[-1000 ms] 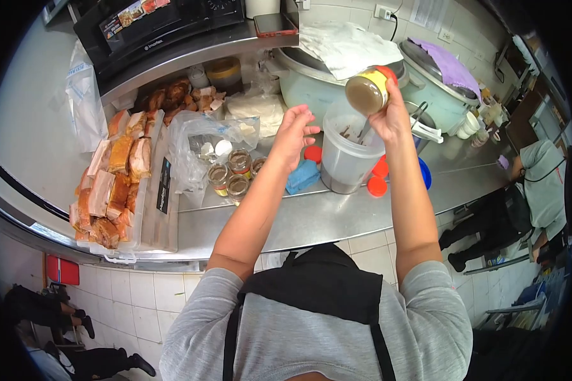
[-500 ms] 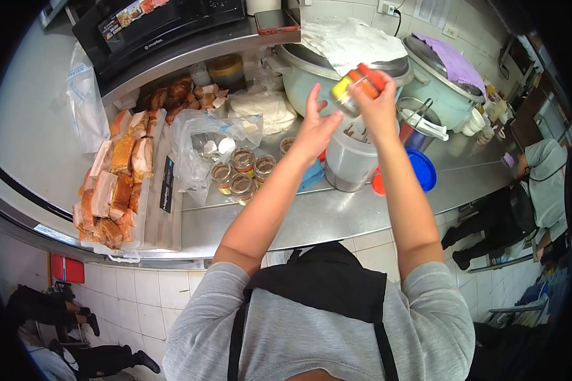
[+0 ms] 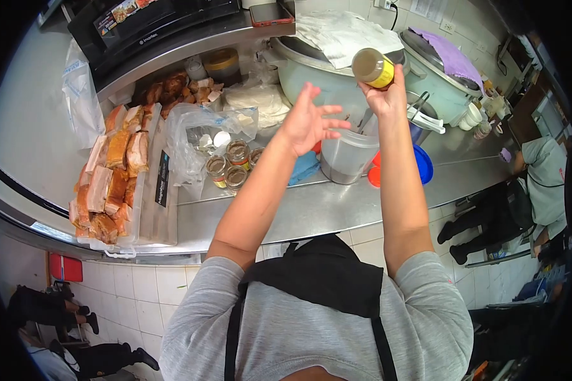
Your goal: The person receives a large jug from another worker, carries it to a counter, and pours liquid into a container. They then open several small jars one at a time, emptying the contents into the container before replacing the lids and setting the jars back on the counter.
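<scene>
Jar [image 3: 374, 67] raised in right hand [image 3: 388, 98], clear of tub [image 3: 347, 155]

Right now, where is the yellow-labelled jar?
In the head view, the yellow-labelled jar is held up in the right hand, above the clear plastic container.

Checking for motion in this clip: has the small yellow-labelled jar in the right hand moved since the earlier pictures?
Yes. The small yellow-labelled jar now sits higher in the right hand, against the pale green cooker's rim, bottom toward the camera.
</scene>
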Tool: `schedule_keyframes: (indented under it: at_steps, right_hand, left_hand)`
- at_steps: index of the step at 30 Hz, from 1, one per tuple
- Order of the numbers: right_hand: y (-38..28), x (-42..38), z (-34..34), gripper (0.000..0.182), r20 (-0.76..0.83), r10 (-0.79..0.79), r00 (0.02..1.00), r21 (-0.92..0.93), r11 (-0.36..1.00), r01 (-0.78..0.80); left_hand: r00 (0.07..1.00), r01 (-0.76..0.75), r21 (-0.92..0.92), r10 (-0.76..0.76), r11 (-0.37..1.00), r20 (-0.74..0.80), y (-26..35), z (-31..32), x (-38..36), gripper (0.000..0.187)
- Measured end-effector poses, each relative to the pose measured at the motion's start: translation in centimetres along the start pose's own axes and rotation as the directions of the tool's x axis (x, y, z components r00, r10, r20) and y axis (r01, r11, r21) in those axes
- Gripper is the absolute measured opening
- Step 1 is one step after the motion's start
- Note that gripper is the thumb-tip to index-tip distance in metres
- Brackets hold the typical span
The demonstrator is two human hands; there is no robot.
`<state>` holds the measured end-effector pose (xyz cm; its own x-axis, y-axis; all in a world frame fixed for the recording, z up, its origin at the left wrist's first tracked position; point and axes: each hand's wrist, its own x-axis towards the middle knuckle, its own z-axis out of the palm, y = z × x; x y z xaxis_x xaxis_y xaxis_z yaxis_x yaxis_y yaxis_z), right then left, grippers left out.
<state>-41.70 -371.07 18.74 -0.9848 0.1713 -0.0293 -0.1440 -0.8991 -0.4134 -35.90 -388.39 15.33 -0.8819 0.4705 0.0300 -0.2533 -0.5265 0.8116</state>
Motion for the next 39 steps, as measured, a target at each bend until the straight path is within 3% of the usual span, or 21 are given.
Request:
schedule_keyframes:
  at_steps: [4, 6, 8, 10, 12, 13, 14, 16, 18, 20, 21, 22, 27, 30, 34, 35, 36, 38, 39]
  right_hand:
    - [0.6, -2.9, -0.5, 0.031, 0.302, -0.015, 0.953, -0.189, 0.979, 0.075]
    - [-0.7, -0.8, -1.0, 0.038, 0.236, -0.039, 0.971, -0.067, 0.996, 0.056]
    - [-1.3, -0.9, 0.0, 0.044, 0.012, -0.058, 0.998, 0.102, 0.993, 0.056]
    - [-0.9, -1.0, -1.0, 0.042, 0.150, 0.014, 0.989, -0.030, 1.000, -0.009]
    - [-0.3, -2.6, -0.9, 0.040, 0.259, -0.034, 0.965, -0.192, 0.978, 0.086]
    - [-0.6, -1.5, -1.2, 0.040, 0.269, -0.041, 0.962, -0.190, 0.977, 0.095]
    - [-1.0, -1.4, -0.5, 0.043, 0.128, -0.074, 0.989, -0.063, 0.995, 0.083]
    - [-1.4, -0.1, -0.8, 0.044, -0.008, -0.066, 0.998, 0.128, 0.990, 0.066]
    - [-0.7, -0.5, -1.6, 0.042, 0.131, -0.003, 0.991, -0.078, 0.997, 0.013]
    - [0.5, -2.4, -1.5, 0.036, 0.378, -0.184, 0.907, -0.403, 0.850, 0.340]
    - [0.5, -1.9, -2.1, 0.039, 0.472, -0.279, 0.836, -0.551, 0.646, 0.528]
    - [0.5, -3.3, -1.1, 0.048, 0.562, -0.273, 0.781, -0.563, 0.565, 0.603]
    - [0.2, -4.2, -0.8, 0.054, 0.725, -0.168, 0.668, -0.605, 0.308, 0.734]
    - [-0.7, -3.1, -1.5, 0.053, 0.767, -0.206, 0.608, -0.549, 0.280, 0.788]
    - [-0.1, -2.2, -2.1, 0.049, 0.363, -0.362, 0.859, -0.651, 0.561, 0.511]
    - [-0.2, -2.2, -3.1, 0.050, 0.557, -0.296, 0.776, -0.647, 0.432, 0.629]
    - [-0.1, -2.4, -3.7, 0.050, 0.695, -0.263, 0.669, -0.554, 0.397, 0.731]
    - [-1.1, -1.9, -3.6, 0.049, 0.700, -0.256, 0.666, -0.633, 0.209, 0.746]
    - [-1.2, -1.2, -3.5, 0.049, 0.631, -0.350, 0.692, -0.686, 0.165, 0.709]
  left_hand:
    - [0.990, -0.093, -0.071, 0.084, 0.993, -0.116, 0.7, -1.6, 0.4, 0.065]
    - [0.986, -0.090, -0.106, 0.074, 0.990, -0.151, 0.2, -2.3, 0.0, 0.060]
    - [0.983, -0.104, -0.100, 0.087, 0.990, -0.163, -0.3, -2.4, -0.5, 0.058]
    - [0.983, -0.117, -0.072, 0.106, 0.990, -0.149, 0.1, -2.2, -0.7, 0.056]
    - [0.978, -0.149, -0.058, 0.139, 0.987, -0.153, 0.5, -2.4, -0.4, 0.051]
    - [0.978, -0.146, -0.066, 0.134, 0.987, -0.157, 0.5, -2.7, -0.3, 0.051]
    - [0.979, -0.136, -0.073, 0.123, 0.988, -0.163, 0.3, -2.9, -0.6, 0.050]
    - [0.980, -0.129, -0.079, 0.115, 0.988, -0.162, -0.3, -2.7, -0.9, 0.047]
    - [0.985, -0.120, -0.057, 0.112, 0.991, -0.133, 0.0, -2.3, -0.9, 0.045]
    - [0.984, -0.121, -0.059, 0.112, 0.991, -0.137, 0.1, -2.6, -0.4, 0.044]
    - [0.982, -0.117, -0.065, 0.105, 0.991, -0.158, -0.1, -2.7, -0.3, 0.045]
    - [0.979, -0.112, -0.069, 0.098, 0.991, -0.180, -0.3, -2.9, -0.4, 0.045]
    - [0.981, -0.119, -0.046, 0.110, 0.992, -0.161, -0.2, -2.7, -0.5, 0.044]
    - [0.982, -0.119, -0.030, 0.113, 0.992, -0.154, -0.1, -2.9, -0.6, 0.043]
    - [0.983, -0.121, -0.035, 0.115, 0.992, -0.145, -0.4, -3.3, -0.7, 0.041]
    - [0.982, -0.118, -0.025, 0.113, 0.993, -0.149, -0.1, -3.3, -0.6, 0.040]
    - [0.982, -0.116, -0.016, 0.113, 0.993, -0.154, 0.1, -3.4, -0.6, 0.039]
    - [0.980, -0.114, -0.025, 0.108, 0.993, -0.169, 0.1, -3.7, -0.9, 0.038]
    - [0.979, -0.119, -0.043, 0.110, 0.992, -0.173, 0.2, -3.8, -0.7, 0.038]
